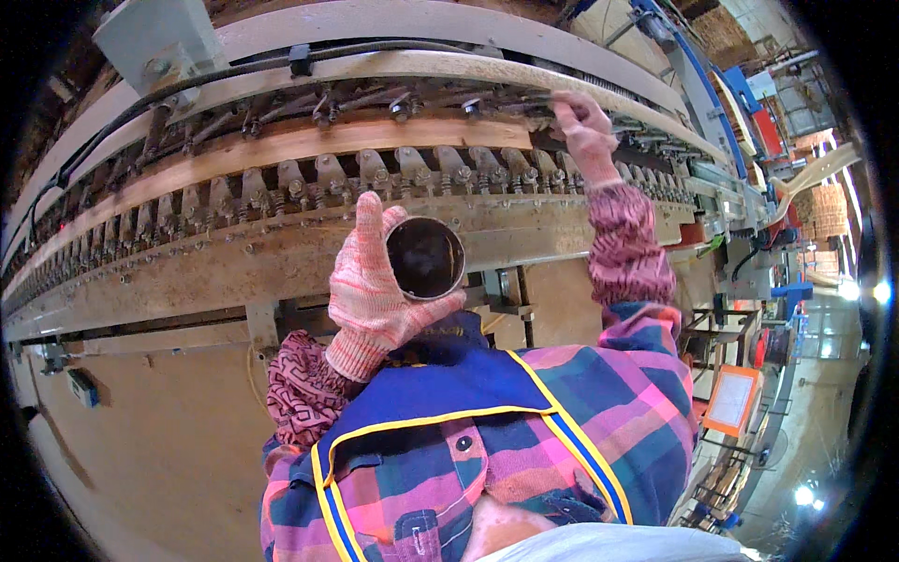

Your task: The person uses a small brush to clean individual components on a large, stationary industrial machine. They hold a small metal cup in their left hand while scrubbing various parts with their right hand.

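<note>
My left hand [370,286], in a pink-and-white knit glove, is wrapped round a round can [426,258] with a pale rim and a dark inside. It holds the can in front of my chest, near the close edge of a long machine [281,272]. My right hand [585,131], gloved too, reaches over the machine's row of metal brackets and springs [409,169]. Its fingers are curled together near the far row of rods and bolts [471,108]. What they hold, if anything, is too blurred to make out.
A long wooden strip [309,142] lies between the machine's two rows of metal parts. A black cable [253,64] runs along the far rail. To the right stand an orange-framed sheet [733,400] and a metal rack [721,332]. A small dark box [82,387] is at lower left.
</note>
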Demonstrator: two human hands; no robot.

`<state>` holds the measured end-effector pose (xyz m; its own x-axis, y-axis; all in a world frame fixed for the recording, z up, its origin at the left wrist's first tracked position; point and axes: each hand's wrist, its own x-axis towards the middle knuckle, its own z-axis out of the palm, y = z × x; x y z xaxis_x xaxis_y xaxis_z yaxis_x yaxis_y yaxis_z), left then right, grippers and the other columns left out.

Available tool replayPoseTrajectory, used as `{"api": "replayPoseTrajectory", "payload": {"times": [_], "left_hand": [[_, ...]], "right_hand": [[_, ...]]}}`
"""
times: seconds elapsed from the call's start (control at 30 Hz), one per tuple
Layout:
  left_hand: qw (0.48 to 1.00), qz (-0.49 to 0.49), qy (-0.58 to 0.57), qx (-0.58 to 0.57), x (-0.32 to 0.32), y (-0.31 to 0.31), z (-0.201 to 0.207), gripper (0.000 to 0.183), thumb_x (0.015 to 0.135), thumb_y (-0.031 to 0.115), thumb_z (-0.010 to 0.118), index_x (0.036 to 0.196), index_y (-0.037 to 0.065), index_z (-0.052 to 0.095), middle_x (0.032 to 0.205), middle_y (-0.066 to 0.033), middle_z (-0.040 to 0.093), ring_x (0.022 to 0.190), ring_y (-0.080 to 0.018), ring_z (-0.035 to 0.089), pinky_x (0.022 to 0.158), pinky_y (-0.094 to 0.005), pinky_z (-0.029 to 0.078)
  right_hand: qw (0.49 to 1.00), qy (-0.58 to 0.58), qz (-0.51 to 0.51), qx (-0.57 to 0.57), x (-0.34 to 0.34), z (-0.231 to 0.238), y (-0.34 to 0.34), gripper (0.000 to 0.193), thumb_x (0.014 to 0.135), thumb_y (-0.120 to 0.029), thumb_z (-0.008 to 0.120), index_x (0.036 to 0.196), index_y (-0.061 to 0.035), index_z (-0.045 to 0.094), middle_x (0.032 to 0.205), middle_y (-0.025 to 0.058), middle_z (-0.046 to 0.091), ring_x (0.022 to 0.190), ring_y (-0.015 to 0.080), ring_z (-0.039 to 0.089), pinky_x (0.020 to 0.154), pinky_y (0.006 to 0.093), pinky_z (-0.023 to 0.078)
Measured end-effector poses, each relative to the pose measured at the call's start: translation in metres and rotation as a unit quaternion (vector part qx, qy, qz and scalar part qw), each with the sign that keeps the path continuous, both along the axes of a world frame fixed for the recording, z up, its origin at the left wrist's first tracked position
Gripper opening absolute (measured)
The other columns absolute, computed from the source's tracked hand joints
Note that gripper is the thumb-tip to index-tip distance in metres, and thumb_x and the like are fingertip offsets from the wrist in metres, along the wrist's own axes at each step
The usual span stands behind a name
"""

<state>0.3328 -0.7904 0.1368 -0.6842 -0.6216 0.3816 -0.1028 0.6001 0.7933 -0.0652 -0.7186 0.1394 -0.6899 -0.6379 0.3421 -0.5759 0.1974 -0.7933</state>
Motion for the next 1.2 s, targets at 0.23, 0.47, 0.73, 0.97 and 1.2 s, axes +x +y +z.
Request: {"api": "replayPoseTrajectory", "payload": {"times": [0.23, 0.47, 0.73, 0.97, 1.2], "left_hand": [[1.0, -0.018, 0.014, 0.005, 0.005, 0.003, -0.003, 0.143, 0.054, 0.039, 0.095, 0.159, 0.008, 0.002, 0.129, -0.0198, 0.059, 0.117, -0.0373, 0.059, 0.101, -0.0466, 0.048], [0.999, -0.006, 0.032, 0.004, -0.001, 0.003, -0.002, 0.139, 0.055, 0.041, 0.094, 0.158, 0.006, 0.007, 0.129, -0.0184, 0.059, 0.116, -0.0374, 0.059, 0.1, -0.0468, 0.047], [0.999, -0.012, 0.041, -0.002, 0.0, 0.0, -0.001, 0.139, 0.054, 0.038, 0.095, 0.158, 0.005, 0.009, 0.129, -0.0178, 0.058, 0.114, -0.0376, 0.059, 0.101, -0.047, 0.047], [0.999, -0.014, 0.051, -0.005, -0.001, 0.001, -0.005, 0.14, 0.054, 0.036, 0.096, 0.158, 0.006, 0.008, 0.128, -0.0182, 0.059, 0.114, -0.0382, 0.059, 0.1, -0.0471, 0.047], [0.998, 0.001, 0.054, -0.025, -0.001, 0.001, -0.005, 0.138, 0.055, 0.038, 0.095, 0.158, 0.006, 0.01, 0.127, -0.018, 0.059, 0.114, -0.0373, 0.059, 0.099, -0.0485, 0.048]], "right_hand": [[0.998, 0.067, -0.005, -0.01, -0.003, -0.051, 0.001, 0.019, 0.094, -0.018, 0.07, 0.112, -0.0103, 0.069, 0.098, 0.004, 0.072, 0.078, 0.0114, 0.067, 0.068, 0.0274, 0.056], [0.981, 0.186, 0.024, -0.047, 0.004, -0.026, -0.002, 0.019, 0.097, -0.006, 0.061, 0.115, -0.0051, 0.066, 0.091, 0.0038, 0.067, 0.065, 0.0093, 0.059, 0.055, 0.0274, 0.052], [0.997, -0.029, -0.033, -0.069, 0.009, -0.007, 0.012, 0.015, 0.097, -0.01, 0.063, 0.109, -0.003, 0.067, 0.105, 0.0069, 0.071, 0.077, 0.0123, 0.066, 0.056, 0.0279, 0.053], [0.991, -0.096, -0.085, -0.036, 0.004, 0.007, 0.018, 0.017, 0.091, -0.009, 0.068, 0.107, -0.008, 0.069, 0.095, 0.0036, 0.07, 0.078, 0.0126, 0.064, 0.064, 0.0268, 0.055], [0.996, -0.082, -0.045, -0.014, 0.015, 0.015, 0.002, 0.021, 0.092, -0.017, 0.068, 0.109, -0.0045, 0.068, 0.087, 0.0036, 0.068, 0.072, 0.0131, 0.063, 0.064, 0.0277, 0.052]]}}
